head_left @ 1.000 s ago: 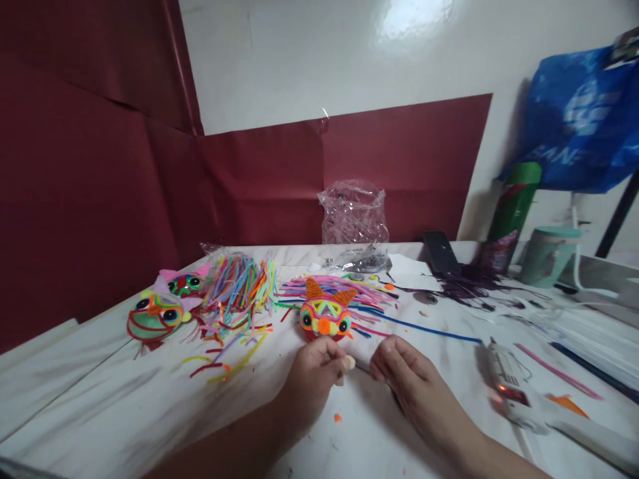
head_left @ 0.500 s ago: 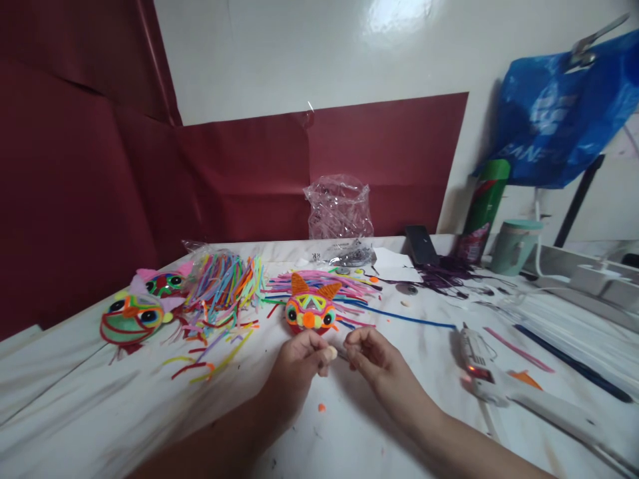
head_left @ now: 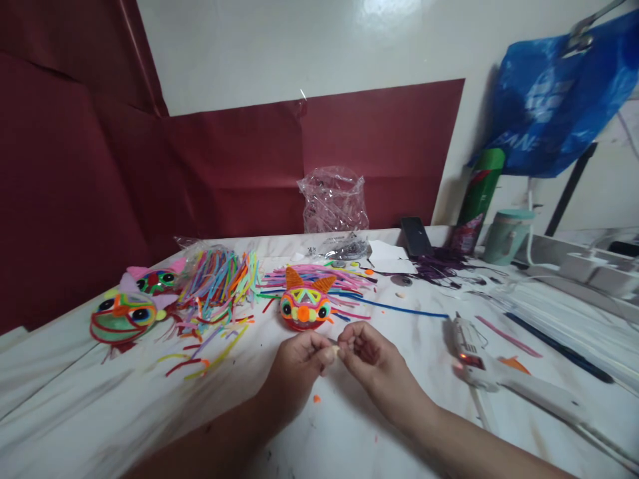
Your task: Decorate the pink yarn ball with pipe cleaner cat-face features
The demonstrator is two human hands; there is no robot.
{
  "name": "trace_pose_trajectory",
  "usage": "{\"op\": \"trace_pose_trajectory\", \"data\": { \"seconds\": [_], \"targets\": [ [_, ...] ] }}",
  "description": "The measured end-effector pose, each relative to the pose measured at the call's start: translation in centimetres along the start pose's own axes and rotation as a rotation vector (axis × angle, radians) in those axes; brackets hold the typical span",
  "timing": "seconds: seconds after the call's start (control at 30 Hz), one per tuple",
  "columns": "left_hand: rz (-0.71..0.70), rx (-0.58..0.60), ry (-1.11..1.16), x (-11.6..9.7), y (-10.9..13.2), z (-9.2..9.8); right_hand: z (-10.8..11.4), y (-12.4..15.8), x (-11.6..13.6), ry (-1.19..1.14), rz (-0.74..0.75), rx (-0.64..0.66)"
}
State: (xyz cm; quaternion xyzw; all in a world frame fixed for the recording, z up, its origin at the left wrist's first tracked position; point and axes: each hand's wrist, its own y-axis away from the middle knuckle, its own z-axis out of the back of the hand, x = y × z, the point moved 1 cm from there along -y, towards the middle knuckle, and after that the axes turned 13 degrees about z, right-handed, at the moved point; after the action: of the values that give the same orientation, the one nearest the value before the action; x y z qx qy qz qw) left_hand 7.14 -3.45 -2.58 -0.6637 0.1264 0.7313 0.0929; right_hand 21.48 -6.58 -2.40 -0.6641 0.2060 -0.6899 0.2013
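Note:
My left hand (head_left: 298, 364) and my right hand (head_left: 372, 354) meet low over the white table (head_left: 100, 406), fingertips pinched together on a small pale bead-like piece (head_left: 336, 350) between them. Just beyond the fingers stands a round colourful craft face (head_left: 305, 305) with orange ears and an orange nose. Behind it lies a fan of pink and blue pipe cleaners (head_left: 324, 278).
Two more craft faces (head_left: 126, 315) sit at the left beside a bundle of cut coloured strips (head_left: 219, 279). A white glue gun (head_left: 479, 362) lies at the right. A clear plastic bag (head_left: 333, 203), phone (head_left: 414, 235), green can (head_left: 478, 193) and teal cup (head_left: 505, 235) stand at the back.
My hands have closed together: the right hand moved left to meet the left hand's pale piece. The view has shifted, so everything sits a little further left and up.

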Motion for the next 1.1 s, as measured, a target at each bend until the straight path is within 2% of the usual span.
{"op": "trace_pose_trajectory", "data": {
  "seconds": [0.13,0.3,0.43,0.63,0.93,1.1],
  "targets": [
    [-0.027,-0.064,0.052,0.0,-0.6,0.4,0.2,-0.2,0.2,-0.021,-0.02,-0.008],
    [0.031,-0.001,-0.023,-0.4,-0.2,0.1,0.1,-0.1,0.2,0.012,-0.002,0.036],
    [0.033,0.007,-0.107,-0.6,0.4,-0.2,-0.1,0.0,-0.2,0.027,0.017,0.062],
    [-0.121,-0.066,-0.314,-0.7,0.4,0.3,-0.4,0.4,-0.4,0.094,0.062,0.094],
    [-0.106,-0.069,-0.236,-0.1,0.2,0.4,-0.4,0.5,-0.1,0.176,0.094,0.066],
    [-0.097,-0.025,-0.217,0.0,0.3,0.3,-0.3,0.3,0.1,0.054,-0.016,0.099]
  ]
}}
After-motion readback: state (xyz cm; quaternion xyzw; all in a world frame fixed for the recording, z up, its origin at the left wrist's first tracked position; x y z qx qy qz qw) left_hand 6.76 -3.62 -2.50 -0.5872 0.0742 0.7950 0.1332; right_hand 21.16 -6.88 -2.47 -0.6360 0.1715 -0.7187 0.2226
